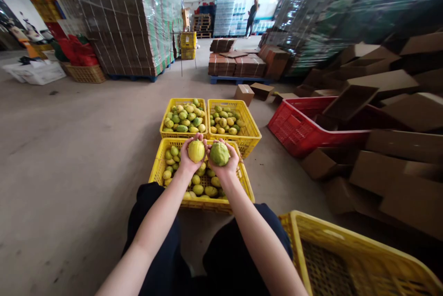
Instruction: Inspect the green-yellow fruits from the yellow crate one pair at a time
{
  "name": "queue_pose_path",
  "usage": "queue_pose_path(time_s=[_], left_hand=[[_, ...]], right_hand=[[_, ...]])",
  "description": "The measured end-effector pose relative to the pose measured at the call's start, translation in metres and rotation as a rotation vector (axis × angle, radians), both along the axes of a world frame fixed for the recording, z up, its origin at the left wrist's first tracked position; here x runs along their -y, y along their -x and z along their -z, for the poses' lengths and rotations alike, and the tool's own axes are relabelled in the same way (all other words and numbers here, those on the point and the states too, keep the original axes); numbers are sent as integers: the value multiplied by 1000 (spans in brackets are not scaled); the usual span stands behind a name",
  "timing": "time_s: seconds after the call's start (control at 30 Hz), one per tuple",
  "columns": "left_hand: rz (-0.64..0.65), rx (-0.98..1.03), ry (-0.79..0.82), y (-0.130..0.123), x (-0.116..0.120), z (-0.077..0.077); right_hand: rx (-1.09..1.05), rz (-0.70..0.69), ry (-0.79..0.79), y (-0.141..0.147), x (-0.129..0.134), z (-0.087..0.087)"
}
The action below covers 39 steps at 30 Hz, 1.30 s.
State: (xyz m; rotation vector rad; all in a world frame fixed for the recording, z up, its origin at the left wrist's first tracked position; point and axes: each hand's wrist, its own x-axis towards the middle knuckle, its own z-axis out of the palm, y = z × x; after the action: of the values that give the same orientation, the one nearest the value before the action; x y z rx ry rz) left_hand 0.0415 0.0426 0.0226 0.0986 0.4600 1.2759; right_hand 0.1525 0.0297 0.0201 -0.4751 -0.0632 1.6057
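My left hand (189,160), palm up with fingers curled underneath, holds a round yellow fruit (196,151) with faint ribs. Beside it, my right hand (230,163) cups a green, bumpy fruit (219,154). The hands are close together above the near yellow crate (159,160), partly hiding it. Loose yellow-green fruits (198,189) lie inside that crate. Just beyond are two more yellow crates: the far left crate (183,135) is heaped with yellow and green fruits (187,116), and the far right crate (252,125) holds more of them at a lower level.
A large yellow crate (360,240) stands by my right knee. To the right, a red crate (294,130) sits against piled cardboard boxes (398,167). Flattened cardboard (237,65) rests on a blue pallet (228,80). Wrapped stacks (110,19) rise behind. A person (252,17) stands far back.
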Motion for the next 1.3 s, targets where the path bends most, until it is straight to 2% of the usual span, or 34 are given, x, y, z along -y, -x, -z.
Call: queue_pose_path(time_s=[0.53,0.9,1.3], left_hand=[[-18,7,-15,1,-2,5],[-8,103,-14,-1,-1,3],[-41,17,11,15,2,-2]], right_hand=[[76,-6,-41,-2,7,0],[74,-30,-66,-3,8,5],[-1,-107,-93,10,0,11]])
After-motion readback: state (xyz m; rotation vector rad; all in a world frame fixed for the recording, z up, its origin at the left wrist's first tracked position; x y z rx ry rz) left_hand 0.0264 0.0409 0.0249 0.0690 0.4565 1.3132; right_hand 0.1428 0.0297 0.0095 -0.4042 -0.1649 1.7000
